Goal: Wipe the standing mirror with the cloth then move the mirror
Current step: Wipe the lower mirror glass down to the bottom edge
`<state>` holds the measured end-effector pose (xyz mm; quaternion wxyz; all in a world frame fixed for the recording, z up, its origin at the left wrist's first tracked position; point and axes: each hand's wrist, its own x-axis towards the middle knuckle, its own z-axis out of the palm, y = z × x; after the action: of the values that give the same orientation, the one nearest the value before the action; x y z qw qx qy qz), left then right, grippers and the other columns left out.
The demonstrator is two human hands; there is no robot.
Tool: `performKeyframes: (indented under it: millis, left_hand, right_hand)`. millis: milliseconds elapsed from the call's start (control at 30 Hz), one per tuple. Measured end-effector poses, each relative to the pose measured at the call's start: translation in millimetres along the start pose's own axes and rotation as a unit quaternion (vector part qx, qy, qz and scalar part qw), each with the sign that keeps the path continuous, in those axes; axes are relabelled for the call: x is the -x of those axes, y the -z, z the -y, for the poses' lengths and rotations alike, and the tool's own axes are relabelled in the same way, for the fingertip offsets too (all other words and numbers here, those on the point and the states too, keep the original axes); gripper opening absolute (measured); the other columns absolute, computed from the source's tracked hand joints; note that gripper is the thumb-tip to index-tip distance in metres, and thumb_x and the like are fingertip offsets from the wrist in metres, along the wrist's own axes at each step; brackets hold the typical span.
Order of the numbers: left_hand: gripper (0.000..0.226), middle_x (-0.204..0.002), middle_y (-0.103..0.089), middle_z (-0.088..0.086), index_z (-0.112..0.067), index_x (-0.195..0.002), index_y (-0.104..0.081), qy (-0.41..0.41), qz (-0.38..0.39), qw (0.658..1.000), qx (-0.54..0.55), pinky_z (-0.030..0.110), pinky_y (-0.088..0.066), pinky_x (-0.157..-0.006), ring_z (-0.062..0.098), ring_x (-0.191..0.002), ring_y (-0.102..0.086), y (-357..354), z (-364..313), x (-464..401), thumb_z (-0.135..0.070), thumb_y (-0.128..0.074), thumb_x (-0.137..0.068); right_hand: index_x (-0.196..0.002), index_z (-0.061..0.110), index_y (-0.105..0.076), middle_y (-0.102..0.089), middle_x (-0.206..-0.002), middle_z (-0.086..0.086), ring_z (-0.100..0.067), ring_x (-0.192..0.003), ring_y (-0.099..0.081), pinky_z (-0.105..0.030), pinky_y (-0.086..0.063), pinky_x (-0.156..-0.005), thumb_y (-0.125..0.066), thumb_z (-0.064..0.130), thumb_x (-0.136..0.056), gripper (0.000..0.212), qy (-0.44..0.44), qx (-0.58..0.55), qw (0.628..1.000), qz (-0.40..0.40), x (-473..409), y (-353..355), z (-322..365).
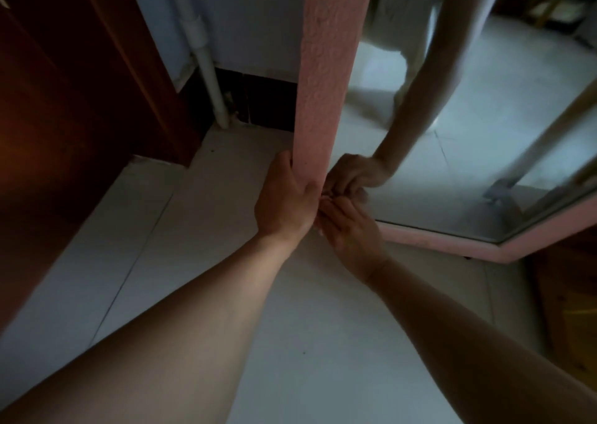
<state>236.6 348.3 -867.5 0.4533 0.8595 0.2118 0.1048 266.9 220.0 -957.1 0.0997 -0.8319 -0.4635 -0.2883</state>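
Standing mirror upright on pale tile floor, pink frame, filling far right. Left hand grips frame's left upright near bottom corner, fingers curled round its edge, thumb on front. Right hand just beside it at same corner, fingers toward glass; whether they hold frame cannot tell. White pipe and dark wood door far left.

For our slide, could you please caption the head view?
Both hands, left and right, grasp the pink-framed mirror's lower corner.

No readable text, labels, brands, numbers or signs — none on any surface
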Motion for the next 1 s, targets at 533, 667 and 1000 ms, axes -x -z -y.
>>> performKeyframes:
  millis: [533,667,1000]
  left_hand:
    - [0.043,-0.121,-0.056,0.012,-0.013,-0.117,-0.039,0.074,-0.066,0.99,-0.099,0.039,-0.043,-0.08,0.035,-0.11,-0.055,-13,-20,3,-0.018,-0.062,-0.081]
    - [0.042,-0.121,-0.055,0.017,-0.013,-0.113,-0.04,0.096,-0.067,0.983,-0.14,0.044,-0.045,-0.083,0.038,-0.112,-0.054,-11,-25,0,-0.021,-0.064,-0.08]
    - [0.045,-0.12,-0.055,0.021,-0.011,-0.115,-0.039,0.102,-0.084,0.978,-0.164,0.049,-0.045,-0.084,0.042,-0.113,-0.052,-15,-29,3,-0.019,-0.064,-0.079]
  right_hand:
    - [-0.087,0.003,-0.072,-0.07,-0.098,-0.013,-0.029,-0.081,-0.059,-0.038,-0.042,-0.07,-0.062,0.006,-0.089,0.011,-0.063,-0.01,0.997,-0.05,-18,68,-33]
    - [-0.088,0.005,-0.073,-0.071,-0.098,-0.011,-0.028,-0.075,-0.062,-0.037,-0.047,-0.066,-0.059,0.008,-0.09,0.014,-0.038,0.009,0.999,-0.016,4,87,-55]
    - [-0.079,0.001,-0.067,-0.067,-0.086,-0.015,-0.037,-0.076,-0.062,-0.041,-0.047,-0.067,-0.062,0.003,-0.088,0.01,-0.197,0.022,0.98,-0.02,80,123,-100]
